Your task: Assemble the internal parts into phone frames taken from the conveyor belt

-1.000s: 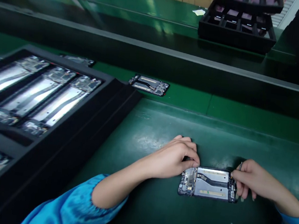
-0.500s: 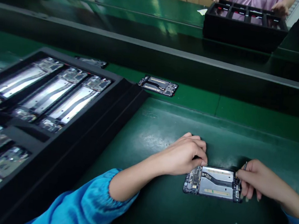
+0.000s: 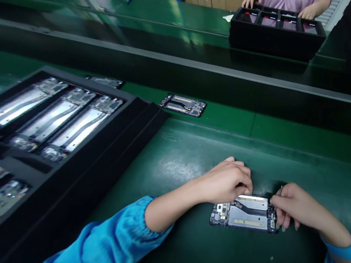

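While the opened phone (image 3: 248,216) lies flat on the green mat (image 3: 191,158), near its front edge and right of middle, your left hand (image 3: 228,181) pinches the phone's far long edge. Your right hand (image 3: 290,204) grips thin tweezers (image 3: 280,190) at its right end.

bright blue sleeves, pushed up forearms, bare hands

An open phone (image 3: 245,212) is lying flat on the counter (image 3: 187,162). A thin tool (image 3: 280,190) is standing at its right end.
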`<state>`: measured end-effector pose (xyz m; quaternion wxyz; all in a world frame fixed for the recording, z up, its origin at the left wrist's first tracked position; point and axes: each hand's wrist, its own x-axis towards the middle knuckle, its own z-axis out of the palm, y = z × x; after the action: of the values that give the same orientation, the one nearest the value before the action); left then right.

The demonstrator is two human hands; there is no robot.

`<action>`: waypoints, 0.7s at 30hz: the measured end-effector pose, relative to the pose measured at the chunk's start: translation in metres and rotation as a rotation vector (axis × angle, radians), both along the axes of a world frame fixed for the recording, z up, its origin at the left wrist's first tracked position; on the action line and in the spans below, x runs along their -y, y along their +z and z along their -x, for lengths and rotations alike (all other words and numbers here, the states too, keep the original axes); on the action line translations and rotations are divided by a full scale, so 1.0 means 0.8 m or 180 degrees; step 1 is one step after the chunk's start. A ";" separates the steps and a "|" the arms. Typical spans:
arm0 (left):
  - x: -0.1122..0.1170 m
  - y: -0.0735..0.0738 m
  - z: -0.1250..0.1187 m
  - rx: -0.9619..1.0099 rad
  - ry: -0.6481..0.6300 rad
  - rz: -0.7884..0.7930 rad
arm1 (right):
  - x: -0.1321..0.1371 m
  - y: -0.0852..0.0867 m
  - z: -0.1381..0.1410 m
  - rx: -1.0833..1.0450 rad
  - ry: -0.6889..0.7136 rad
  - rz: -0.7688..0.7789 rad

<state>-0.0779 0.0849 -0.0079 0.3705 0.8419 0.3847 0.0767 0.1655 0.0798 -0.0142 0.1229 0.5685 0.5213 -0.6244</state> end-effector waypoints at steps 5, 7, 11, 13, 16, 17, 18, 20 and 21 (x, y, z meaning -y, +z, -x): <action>-0.009 -0.001 -0.034 -0.0014 -0.0152 -0.0131 | -0.003 0.000 0.002 -0.0111 0.0002 -0.0038; -0.011 -0.003 -0.045 -0.0056 -0.0191 -0.0175 | -0.004 -0.001 0.002 -0.0140 -0.0017 -0.0013; -0.015 -0.003 -0.059 -0.0162 -0.0226 -0.0229 | -0.003 -0.004 0.004 -0.0212 0.0001 -0.0083; -0.012 -0.001 -0.060 -0.0236 -0.0222 -0.0268 | -0.002 -0.007 0.005 -0.0227 0.0002 -0.0130; 0.001 0.003 -0.055 -0.0401 -0.0095 -0.0287 | -0.003 -0.008 0.001 -0.0318 0.0007 -0.0128; 0.006 0.004 -0.053 -0.0479 -0.0014 -0.0302 | -0.005 -0.006 -0.004 -0.0449 0.0035 -0.0170; 0.012 0.005 -0.050 -0.0561 0.0069 -0.0328 | -0.007 -0.003 -0.010 -0.0646 0.0057 -0.0270; 0.020 0.006 -0.046 -0.0686 0.0192 -0.0389 | -0.012 0.005 -0.024 -0.1068 0.0013 -0.0680; 0.023 0.007 -0.044 -0.0708 0.0217 -0.0395 | -0.014 0.011 -0.031 -0.1188 -0.0056 -0.0969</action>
<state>-0.0425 0.0663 -0.0020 0.2700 0.8530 0.4463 0.0190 0.1903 0.0910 -0.0056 -0.0681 0.4598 0.6181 -0.6339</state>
